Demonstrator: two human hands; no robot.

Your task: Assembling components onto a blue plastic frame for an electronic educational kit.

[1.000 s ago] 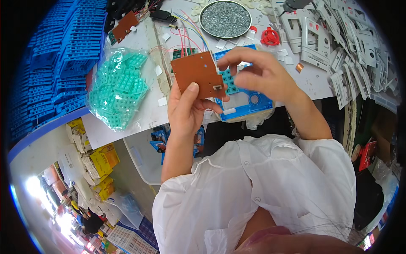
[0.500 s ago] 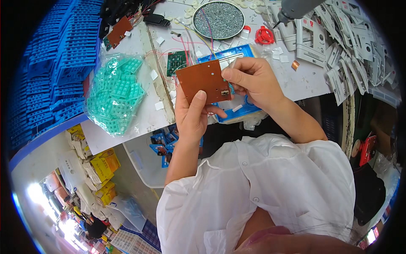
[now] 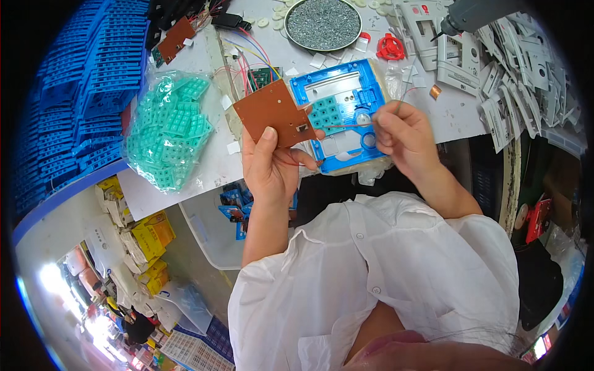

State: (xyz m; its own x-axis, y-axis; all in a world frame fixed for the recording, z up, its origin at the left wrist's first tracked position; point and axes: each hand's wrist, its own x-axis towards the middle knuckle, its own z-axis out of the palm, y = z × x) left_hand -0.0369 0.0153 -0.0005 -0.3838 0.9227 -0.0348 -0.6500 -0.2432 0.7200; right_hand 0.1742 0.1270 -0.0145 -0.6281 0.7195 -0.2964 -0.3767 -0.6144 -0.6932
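In my left hand [image 3: 269,164] is a brown circuit board [image 3: 269,114], its plain side facing up, with the thumb on its lower edge and the fingers beneath. A small metal switch sits at the board's right corner. My right hand [image 3: 405,136] pinches a thin reddish wire [image 3: 346,126] that stretches toward the board. Below the wire lies a blue plastic housing [image 3: 340,162], open side up on the bench. A teal rubber keypad [image 3: 326,114] rests inside it, beside a round pale part [image 3: 362,117]. A green circuit board [image 3: 263,76] with coloured wires is partly hidden behind the brown one.
A round tray of small screws [image 3: 323,25] stands at the back. Bagged teal keypads [image 3: 176,130] and stacked blue housings [image 3: 93,80] are on the left. White panels [image 3: 458,68] pile up at right, under a grey screwdriver tip [image 3: 455,25]. A red plastic ring [image 3: 390,47] lies near them.
My right hand has moved right and down, away from the brown board, drawing the wire out. The board has shifted slightly left and tilted, so the housing and keypad now show.
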